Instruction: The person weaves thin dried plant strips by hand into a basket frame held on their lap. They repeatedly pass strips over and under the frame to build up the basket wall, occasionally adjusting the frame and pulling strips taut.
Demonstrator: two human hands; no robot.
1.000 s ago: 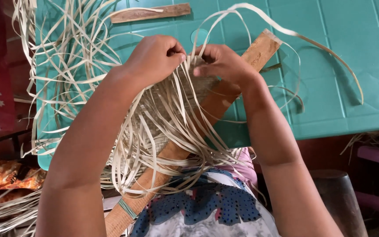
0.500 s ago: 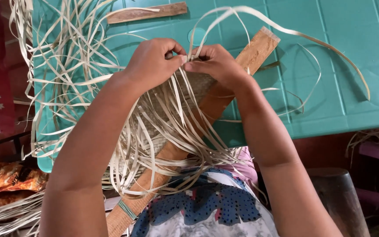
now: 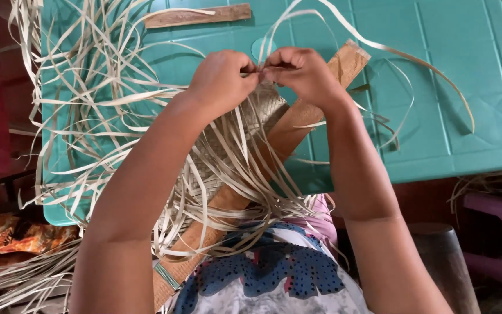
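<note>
**Hands pinch strips at the weave's top edge**

Hands meet at twelve o'clock, right above the centre of our view. Our left hand [image 3: 223, 78] is curled closed, fingertips pinched on a pale strip [image 3: 274, 35] at the upper end of the weave [image 3: 265, 107]. Our right hand [image 3: 300, 72] sits just beside it, knuckles nearly touching, fingers also curled tight and pinching at the same spot; which strand each finger has, we cannot tell.

The weave lies under both wrists, a narrow plaited band running from the hands down toward seven o'clock. It rests on a long board [image 3: 309, 110] that slants from one o'clock to seven o'clock, its lower end coming off the table [image 3: 466, 116] toward our lap.

Loose strips fan out everywhere. A thick tangle [image 3: 88, 104] spreads over the teal table at nine to eleven o'clock, and more hang down over the edge at six o'clock. One long strip arcs up from the hands and sweeps round to three o'clock.

At twelve o'clock, well apart from the hands, a short stick [image 3: 196, 15] lies flat on the table. At four o'clock, off the table, we see a purple stool [image 3: 498, 232] and a dark round stump [image 3: 443, 256] beside it.
</note>
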